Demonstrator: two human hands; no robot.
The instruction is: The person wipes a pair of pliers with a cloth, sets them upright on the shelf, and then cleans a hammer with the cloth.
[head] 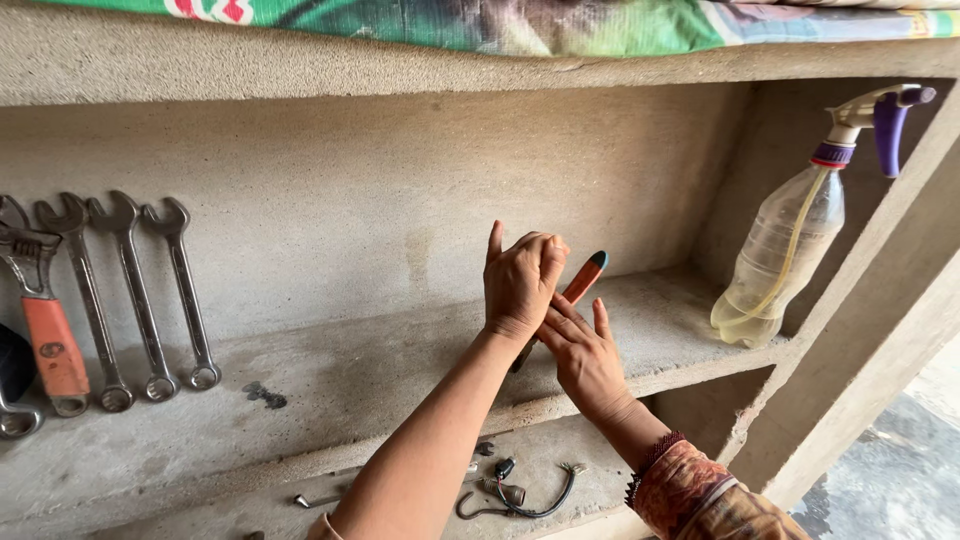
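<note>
- The left hand is raised over the middle of the concrete shelf, its back to the camera, fingers curled shut around the orange handle of a tool with a blue end cap; the index finger points up.
- The tool's handle slants up to the right from the fist, its blue tip clear of the fingers; a dark shaft shows just below the wrist, slanting down towards the shelf's front edge.
- The right hand sits just below and to the right, fingers straight and spread, fingertips touching the left wrist and the tool; it grips nothing. Its forearm wears a patterned orange sleeve.
- The shelf is bare grey concrete with a dark stain left of the middle, near the front.
- At the left end, four steel open-and-ring spanners lean against the back wall side by side, next to an adjustable wrench with an orange grip.
- At the right end, in the back corner, a clear plastic spray bottle with a purple trigger leans against the side wall.
- On the lower shelf, below the forearms, lie a short black cable with small connectors and a small metal bolt.
- A green printed cloth covers the top slab.
</note>
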